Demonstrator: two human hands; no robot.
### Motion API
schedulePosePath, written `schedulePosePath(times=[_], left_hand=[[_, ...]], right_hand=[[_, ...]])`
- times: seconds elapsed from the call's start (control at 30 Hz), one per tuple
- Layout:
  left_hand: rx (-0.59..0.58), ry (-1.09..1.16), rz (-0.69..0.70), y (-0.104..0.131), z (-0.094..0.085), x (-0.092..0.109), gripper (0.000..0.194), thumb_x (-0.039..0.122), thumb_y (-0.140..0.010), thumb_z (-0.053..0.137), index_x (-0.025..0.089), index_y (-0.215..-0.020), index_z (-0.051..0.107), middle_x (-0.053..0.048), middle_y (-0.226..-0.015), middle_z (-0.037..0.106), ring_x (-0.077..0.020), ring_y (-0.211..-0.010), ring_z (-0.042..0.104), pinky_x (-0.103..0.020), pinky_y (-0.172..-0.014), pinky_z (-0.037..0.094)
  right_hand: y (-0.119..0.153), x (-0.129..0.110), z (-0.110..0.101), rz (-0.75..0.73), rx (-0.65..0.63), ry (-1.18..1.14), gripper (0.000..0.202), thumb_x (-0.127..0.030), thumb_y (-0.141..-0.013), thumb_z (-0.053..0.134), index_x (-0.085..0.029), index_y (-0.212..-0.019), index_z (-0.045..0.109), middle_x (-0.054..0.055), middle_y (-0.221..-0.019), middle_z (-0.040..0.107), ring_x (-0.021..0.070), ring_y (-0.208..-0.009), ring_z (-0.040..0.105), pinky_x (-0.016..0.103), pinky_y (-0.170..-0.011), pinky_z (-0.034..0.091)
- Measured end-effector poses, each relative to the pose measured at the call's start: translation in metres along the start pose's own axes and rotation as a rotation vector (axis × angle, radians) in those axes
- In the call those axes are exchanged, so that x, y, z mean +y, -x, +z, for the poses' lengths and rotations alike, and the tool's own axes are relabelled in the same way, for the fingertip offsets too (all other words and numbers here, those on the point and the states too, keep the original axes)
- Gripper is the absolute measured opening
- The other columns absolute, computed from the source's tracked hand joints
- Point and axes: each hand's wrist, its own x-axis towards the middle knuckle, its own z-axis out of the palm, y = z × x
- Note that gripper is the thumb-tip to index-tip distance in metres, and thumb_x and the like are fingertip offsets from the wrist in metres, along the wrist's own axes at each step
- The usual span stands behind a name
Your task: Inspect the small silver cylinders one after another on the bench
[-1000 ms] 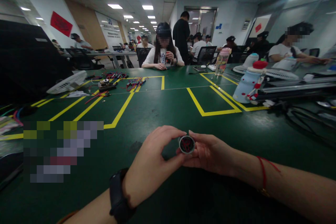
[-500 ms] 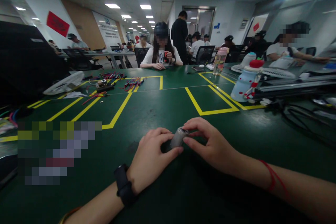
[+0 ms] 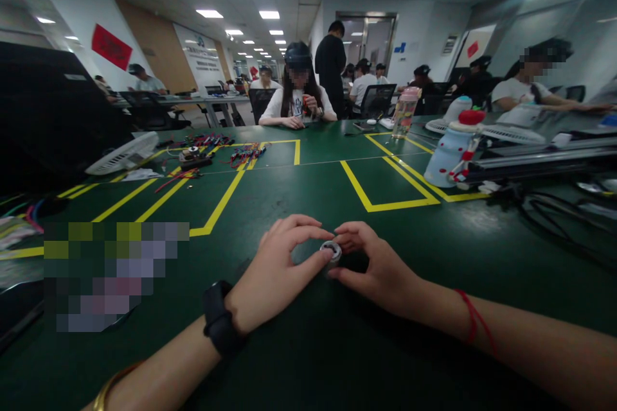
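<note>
A small grey metal cylinder (image 3: 336, 256) stands close to upright at the middle of the green table, its ring-shaped upper end facing me. My left hand (image 3: 282, 263) curls round it from the left, with the thumb on the near rim and the index finger behind the top. From the right, my right hand (image 3: 378, 263) closes on it, thumb low on the near side and fingertips at the far side. Between them the hands hide part of the cylinder's sides. A black watch (image 3: 220, 318) is on my left wrist, a red string (image 3: 472, 318) on my right.
Bundles of coloured wires (image 3: 247, 154) and a white fan (image 3: 124, 153) lie at the left back. On the right are a blue bottle (image 3: 443, 157), a pink-lidded bottle (image 3: 405, 114), metal bars (image 3: 535, 164) and black cables (image 3: 549, 215). A person (image 3: 296, 96) sits opposite.
The cylinder has gone from leaning right to nearly upright, its ring end now facing me. My left thumb has moved onto its rim, and my right hand has shifted slightly lower and left.
</note>
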Motion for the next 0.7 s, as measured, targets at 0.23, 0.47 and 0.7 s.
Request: schedulePosePath(times=[0.23, 0.47, 0.7], left_hand=[[0.112, 0.021, 0.006, -0.011, -0.008, 0.008, 0.012, 0.027, -0.087, 0.059, 0.022, -0.084, 0.069, -0.002, -0.091, 0.064, -0.0179, -0.089, 0.061, -0.034, -0.081, 0.048], [-0.028, -0.136, -0.078, 0.003, 0.012, -0.018, 0.008, 0.029, -0.082, 0.066, 0.027, -0.083, 0.074, -0.001, -0.091, 0.069, -0.0211, -0.091, 0.062, -0.035, -0.08, 0.047], [-0.017, -0.137, -0.091, 0.008, 0.02, -0.021, 0.016, 0.034, -0.081, 0.068, 0.028, -0.095, 0.071, -0.002, -0.096, 0.069, -0.0231, -0.094, 0.061, -0.038, -0.082, 0.047]], right_hand=[[-0.002, 0.0, -0.004, 0.01, 0.022, 0.038, 0.051, -0.034, -0.077, 0.068, -0.019, -0.119, 0.045, 0.007, -0.111, 0.058, 0.0141, -0.101, 0.057, 0.032, -0.091, 0.047], [-0.003, 0.0, -0.007, -0.037, 0.018, 0.147, 0.042, -0.031, -0.077, 0.065, -0.019, -0.116, 0.056, 0.007, -0.111, 0.059, 0.0147, -0.097, 0.057, 0.031, -0.088, 0.047], [-0.001, -0.003, -0.01, 0.035, 0.021, 0.125, 0.047, -0.035, -0.077, 0.067, -0.022, -0.12, 0.055, 0.005, -0.113, 0.06, 0.0157, -0.099, 0.058, 0.033, -0.091, 0.048]])
